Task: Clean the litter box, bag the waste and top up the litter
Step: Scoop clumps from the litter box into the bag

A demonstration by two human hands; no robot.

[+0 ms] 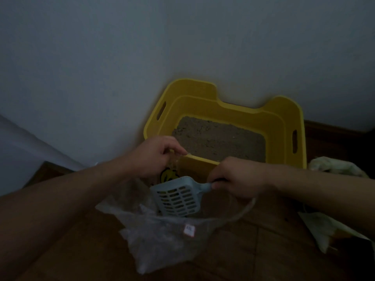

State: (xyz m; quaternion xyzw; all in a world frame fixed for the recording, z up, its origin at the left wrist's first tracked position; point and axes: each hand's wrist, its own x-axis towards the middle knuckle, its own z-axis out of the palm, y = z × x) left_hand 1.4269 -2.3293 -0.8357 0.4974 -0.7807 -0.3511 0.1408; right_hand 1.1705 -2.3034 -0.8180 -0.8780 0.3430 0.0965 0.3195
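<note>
Where grey walls (101,57) meet, the litter box (284,123) sits on wooden floor (263,250).

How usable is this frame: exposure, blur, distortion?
Head view: underexposed, with no glare or hard shadows; wide-angle stretch enlarges the forearms at the edges. Litter box and scoop read clearly; the bag is murky, its contents unreadable. Left hand pinches the bag edge, right hand grips the scoop handle, both slightly soft.

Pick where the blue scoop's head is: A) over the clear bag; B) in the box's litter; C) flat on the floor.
A: the right hand holds the scoop by its handle, slotted head over the clear bag whose edge the left hand pinches, outside the litter box.
</note>
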